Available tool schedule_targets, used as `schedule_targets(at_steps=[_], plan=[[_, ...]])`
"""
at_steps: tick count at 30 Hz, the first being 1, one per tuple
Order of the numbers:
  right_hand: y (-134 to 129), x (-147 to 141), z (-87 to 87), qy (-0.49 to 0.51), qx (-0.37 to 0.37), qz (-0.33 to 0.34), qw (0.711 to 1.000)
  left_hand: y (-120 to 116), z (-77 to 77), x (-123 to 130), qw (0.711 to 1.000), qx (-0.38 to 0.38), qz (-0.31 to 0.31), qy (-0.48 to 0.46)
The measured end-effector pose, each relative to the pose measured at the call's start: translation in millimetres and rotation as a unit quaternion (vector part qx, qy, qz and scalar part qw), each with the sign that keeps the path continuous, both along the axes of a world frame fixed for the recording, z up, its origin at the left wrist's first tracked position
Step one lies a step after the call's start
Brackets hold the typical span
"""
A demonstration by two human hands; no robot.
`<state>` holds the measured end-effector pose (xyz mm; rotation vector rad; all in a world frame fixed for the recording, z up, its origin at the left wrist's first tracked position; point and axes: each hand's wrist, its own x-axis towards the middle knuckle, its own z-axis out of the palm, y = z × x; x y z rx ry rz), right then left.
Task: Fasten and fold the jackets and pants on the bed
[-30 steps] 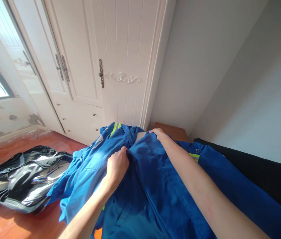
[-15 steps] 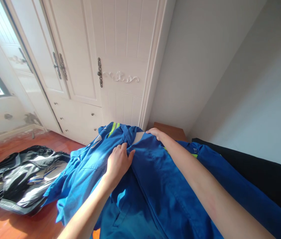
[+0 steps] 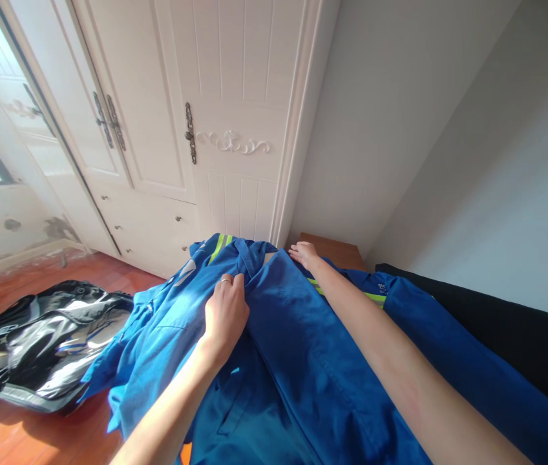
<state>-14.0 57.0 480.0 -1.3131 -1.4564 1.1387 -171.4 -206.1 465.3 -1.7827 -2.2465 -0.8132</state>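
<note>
A blue jacket (image 3: 298, 336) with yellow-green and silver stripes lies spread out before me, its front panels meeting near the middle. My left hand (image 3: 227, 310), with a ring on one finger, is closed on the jacket's left front panel below the collar. Farther up, my right hand (image 3: 304, 254) rests by the collar edge of the right panel, fingers stretched out and touching the cloth. A pale patch shows in the neck opening between the panels. The fabric under my left fingers is hidden.
An open black bag (image 3: 55, 349) with things inside lies on the reddish wooden floor (image 3: 84, 439) at left. A white wardrobe (image 3: 235, 194) stands ahead. Behind the jacket are a brown wooden surface (image 3: 337, 252) and a black padded edge (image 3: 477, 310) along the wall.
My right hand has loosened from the panel edge and its fingers have straightened. My left thumb has drawn in against the fingers. The right panel's upper edge now lies farther over the neck opening.
</note>
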Motion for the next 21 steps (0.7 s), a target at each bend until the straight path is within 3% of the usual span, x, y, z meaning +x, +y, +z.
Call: schedule_targets(at_steps=[2,4,6,8,11,14,21], plan=[[-3.3,8.6,6.9,-0.036,0.063,0.008,0.997,-4.0,-1.4,6.9,0.996,0.059,-0.038,0.062],[-9.9,13.0,10.7,-0.085,0.13,0.036,0.987,-9.3,-4.7,14.3,0.978,0.106,-0.145,0.11],[-19.5,13.2,8.5,-0.137,0.192,0.087,0.968,-15.3,-11.2,21.2,0.945,0.107,-0.277,0.14],[-29.8,11.2,0.3,-0.193,0.236,0.148,0.941,-20.6,-20.5,26.2,0.918,0.065,-0.363,0.144],[-39.5,8.7,-15.5,-0.27,0.27,0.211,0.9,-25.3,-34.4,27.8,0.914,-0.017,-0.389,0.114],[-38.6,8.1,-24.1,-0.329,0.286,0.218,0.873,-26.5,-39.5,25.4,0.914,-0.056,-0.391,0.09],[-40.0,12.6,-17.0,-0.385,0.301,0.197,0.85,-30.6,-32.5,24.7,0.913,-0.094,-0.384,0.098]])
